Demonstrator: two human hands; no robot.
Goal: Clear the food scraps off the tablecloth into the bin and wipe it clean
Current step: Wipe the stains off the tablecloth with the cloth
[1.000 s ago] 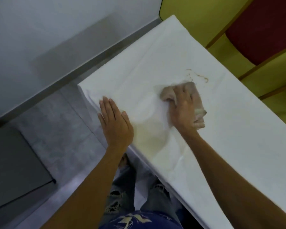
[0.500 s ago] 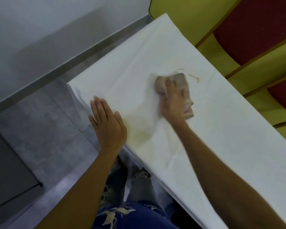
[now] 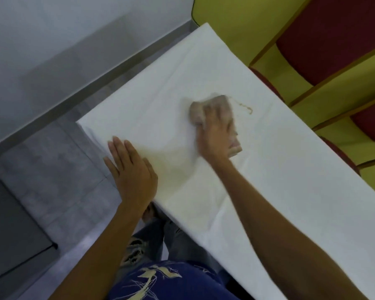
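While the left grip (image 3: pixel 132 169) lies flat on the tablecloth (image 3: pixel 279 180) at the counter's near edge, close to its near left corner, with fingers straight and together and holding nothing, the right grip (image 3: pixel 217 135) presses a crumpled brownish rag (image 3: pixel 200 110) onto the cloth about midway between the counter's long edges. Its fingers lie spread and nearly straight over the rag, pushing down rather than wrapped round it, though this hand is blurred. The rag shows past the fingertips and again beside the little finger. Just beside the rag, toward the far edge, a thin brown squiggle of stain (image 3: pixel 246 107) marks the cloth, apart from the fingers. A faint yellowish patch (image 3: pixel 171 167) spreads between the two hands. The white tablecloth covers the whole counter and hangs over its near edge. Chairs (image 3: pixel 333 35) with red seats and yellow frames stand along the far edge. Grey floor (image 3: pixel 41 159) and a pale wall (image 3: pixel 52 29) lie beyond the left end, and ripped jeans (image 3: pixel 147 241) show below the near edge.
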